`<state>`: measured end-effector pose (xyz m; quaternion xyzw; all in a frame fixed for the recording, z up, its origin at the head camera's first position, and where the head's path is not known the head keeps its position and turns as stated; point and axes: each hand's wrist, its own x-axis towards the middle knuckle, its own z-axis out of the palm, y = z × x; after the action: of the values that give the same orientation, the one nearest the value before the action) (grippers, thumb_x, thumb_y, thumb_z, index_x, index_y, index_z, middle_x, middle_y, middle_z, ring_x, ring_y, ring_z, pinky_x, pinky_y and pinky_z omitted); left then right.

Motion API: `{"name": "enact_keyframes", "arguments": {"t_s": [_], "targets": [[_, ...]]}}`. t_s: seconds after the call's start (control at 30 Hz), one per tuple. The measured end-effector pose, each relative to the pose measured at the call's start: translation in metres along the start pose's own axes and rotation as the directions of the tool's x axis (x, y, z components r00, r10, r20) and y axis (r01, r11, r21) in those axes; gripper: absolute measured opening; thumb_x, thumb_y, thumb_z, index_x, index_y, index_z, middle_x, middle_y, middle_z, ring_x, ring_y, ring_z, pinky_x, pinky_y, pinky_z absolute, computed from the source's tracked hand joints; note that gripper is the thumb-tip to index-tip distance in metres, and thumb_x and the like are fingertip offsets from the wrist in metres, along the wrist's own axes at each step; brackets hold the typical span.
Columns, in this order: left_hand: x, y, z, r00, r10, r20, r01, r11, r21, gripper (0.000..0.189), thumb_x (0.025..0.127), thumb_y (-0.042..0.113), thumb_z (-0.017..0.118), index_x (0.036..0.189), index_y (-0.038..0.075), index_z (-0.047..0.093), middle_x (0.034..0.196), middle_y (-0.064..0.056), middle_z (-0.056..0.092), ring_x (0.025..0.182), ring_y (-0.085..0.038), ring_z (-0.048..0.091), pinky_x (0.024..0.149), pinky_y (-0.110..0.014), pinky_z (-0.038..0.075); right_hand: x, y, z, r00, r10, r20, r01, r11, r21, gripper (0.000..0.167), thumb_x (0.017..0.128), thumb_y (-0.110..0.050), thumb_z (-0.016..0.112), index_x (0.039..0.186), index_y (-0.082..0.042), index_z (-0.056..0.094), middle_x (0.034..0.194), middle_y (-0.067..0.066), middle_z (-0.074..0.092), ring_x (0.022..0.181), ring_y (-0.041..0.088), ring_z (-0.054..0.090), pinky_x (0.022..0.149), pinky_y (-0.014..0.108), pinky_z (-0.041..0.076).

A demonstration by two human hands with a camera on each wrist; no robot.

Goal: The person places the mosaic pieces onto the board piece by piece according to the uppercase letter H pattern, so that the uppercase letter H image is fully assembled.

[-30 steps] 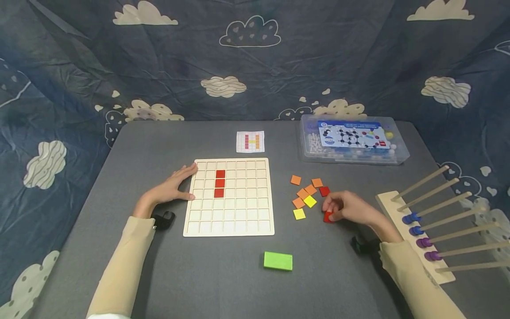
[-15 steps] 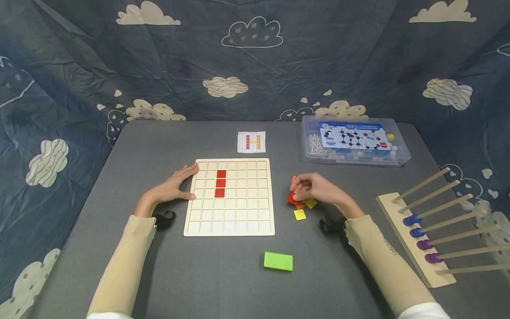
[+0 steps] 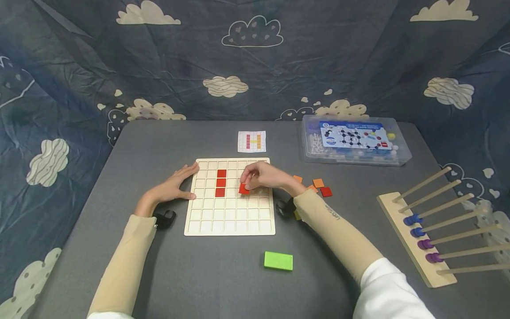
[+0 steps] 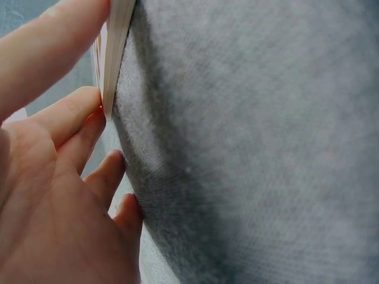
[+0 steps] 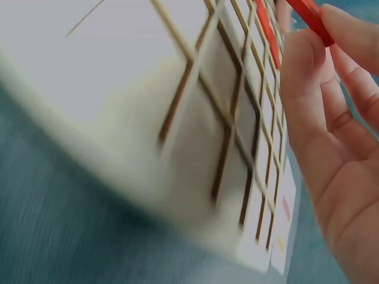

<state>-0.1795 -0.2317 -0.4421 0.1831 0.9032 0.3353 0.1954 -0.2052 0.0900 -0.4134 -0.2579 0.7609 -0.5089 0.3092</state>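
Observation:
A wooden grid board [image 3: 229, 215] lies on the grey table, with a column of red square tiles [image 3: 221, 182] set in its cells left of centre. Over the board's right half, my right hand [image 3: 263, 176] pinches one red tile [image 3: 244, 189] between thumb and index finger; the right wrist view shows that tile [image 5: 312, 22] held above the grid. My left hand [image 3: 173, 185] rests at the board's left edge, fingers spread and fairly straight. In the left wrist view its fingertips [image 4: 89, 102] touch the board's side [image 4: 115, 53].
Loose orange tiles [image 3: 318, 183] and a red tile [image 3: 326, 192] lie right of the board, partly hidden by my right arm. Behind the board is a pattern card [image 3: 252, 141]. A clear plastic box [image 3: 354, 139], a green block [image 3: 278, 261] and a pegged wooden stand [image 3: 416, 239] are also there.
My right hand has picked up a red tile from the right side and carried it left, past the loose tiles, to over the board. The left hand has stayed at the board's edge.

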Motion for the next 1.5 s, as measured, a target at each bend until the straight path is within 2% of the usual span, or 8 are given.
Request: {"name": "enact_keyframes", "arguments": {"t_s": [0.3, 0.5, 0.63, 0.7, 0.87, 1.0, 1.27, 1.5], "targets": [[-0.001, 0.002, -0.001, 1.0, -0.001, 0.003, 0.001, 1.0, -0.016, 0.095, 0.08, 0.025, 0.078, 0.151, -0.001, 0.02, 0.158, -0.017, 0.008, 0.144, -0.037, -0.004, 0.113, -0.054, -0.005, 0.037, -0.017, 0.045, 0.999, 0.012, 0.039, -0.003, 0.975, -0.221, 0.014, 0.076, 0.009, 0.067, 0.086, -0.001, 0.068, 0.076, 0.006, 0.064, 0.067, 0.011, 0.056, 0.064, 0.021, 0.047], [-0.002, 0.001, -0.001, 1.0, 0.013, 0.005, -0.013, 1.0, -0.02, 0.094, 0.081, 0.024, 0.077, 0.151, -0.001, 0.02, 0.158, -0.018, 0.008, 0.144, -0.038, -0.004, 0.113, -0.054, -0.004, 0.044, -0.028, 0.066, 0.999, -0.028, 0.014, 0.032, 0.84, -0.541, 0.014, 0.075, 0.002, 0.069, 0.076, -0.011, 0.066, 0.063, -0.004, 0.059, 0.059, 0.008, 0.051, 0.057, 0.021, 0.04], [-0.002, 0.002, -0.001, 1.0, 0.015, 0.007, -0.015, 1.0, -0.023, 0.094, 0.081, 0.024, 0.077, 0.151, -0.001, 0.02, 0.158, -0.018, 0.008, 0.144, -0.037, -0.004, 0.113, -0.054, -0.005, 0.044, -0.032, 0.071, 0.999, -0.037, -0.002, 0.026, 0.762, -0.647, 0.016, 0.076, 0.002, 0.067, 0.074, -0.014, 0.064, 0.062, -0.007, 0.055, 0.059, 0.01, 0.048, 0.055, 0.021, 0.038], [-0.001, 0.002, -0.001, 1.0, 0.012, 0.009, -0.011, 1.0, -0.021, 0.094, 0.08, 0.023, 0.077, 0.151, 0.0, 0.02, 0.158, -0.017, 0.008, 0.144, -0.037, -0.005, 0.113, -0.054, -0.005, 0.042, -0.031, 0.07, 0.999, -0.036, -0.002, 0.027, 0.772, -0.635, 0.015, 0.076, 0.001, 0.067, 0.075, -0.014, 0.064, 0.062, -0.006, 0.055, 0.059, 0.01, 0.048, 0.055, 0.021, 0.038], [-0.001, 0.001, 0.0, 1.0, 0.001, 0.007, 0.0, 1.0, -0.02, 0.095, 0.08, 0.023, 0.078, 0.151, 0.001, 0.019, 0.158, -0.016, 0.008, 0.144, -0.036, -0.005, 0.113, -0.053, -0.005, 0.033, -0.02, 0.055, 0.999, -0.033, 0.0, 0.03, 0.917, -0.397, 0.011, 0.077, 0.002, 0.07, 0.081, -0.008, 0.067, 0.068, -0.002, 0.06, 0.063, 0.008, 0.052, 0.06, 0.02, 0.042], [-0.002, 0.001, 0.0, 1.0, 0.007, 0.002, -0.007, 1.0, -0.02, 0.096, 0.079, 0.025, 0.078, 0.151, 0.0, 0.02, 0.158, -0.017, 0.009, 0.144, -0.037, -0.004, 0.113, -0.053, -0.004, 0.015, -0.006, 0.031, 1.0, -0.029, -0.009, 0.027, 0.985, -0.173, 0.009, 0.079, 0.003, 0.068, 0.087, -0.002, 0.067, 0.073, 0.001, 0.061, 0.065, 0.013, 0.055, 0.061, 0.023, 0.047], [-0.003, 0.001, -0.001, 1.0, 0.027, 0.002, -0.027, 0.999, -0.027, 0.095, 0.08, 0.025, 0.077, 0.151, -0.001, 0.02, 0.158, -0.019, 0.009, 0.143, -0.039, -0.003, 0.113, -0.055, -0.002, -0.042, 0.026, -0.031, 0.996, 0.047, -0.077, -0.044, 0.998, 0.041, 0.017, 0.088, -0.002, 0.064, 0.1, 0.009, 0.061, 0.086, 0.017, 0.063, 0.072, 0.023, 0.059, 0.067, 0.033, 0.054], [-0.003, 0.0, -0.001, 1.0, 0.007, 0.006, -0.007, 1.0, -0.022, 0.096, 0.08, 0.024, 0.078, 0.151, 0.0, 0.018, 0.158, -0.017, 0.008, 0.144, -0.037, -0.003, 0.113, -0.055, -0.003, -0.099, 0.049, -0.076, 0.953, 0.193, -0.232, -0.178, 0.98, 0.084, 0.026, 0.092, -0.013, 0.063, 0.109, 0.007, 0.06, 0.097, 0.021, 0.063, 0.083, 0.028, 0.062, 0.076, 0.037, 0.055]]}}
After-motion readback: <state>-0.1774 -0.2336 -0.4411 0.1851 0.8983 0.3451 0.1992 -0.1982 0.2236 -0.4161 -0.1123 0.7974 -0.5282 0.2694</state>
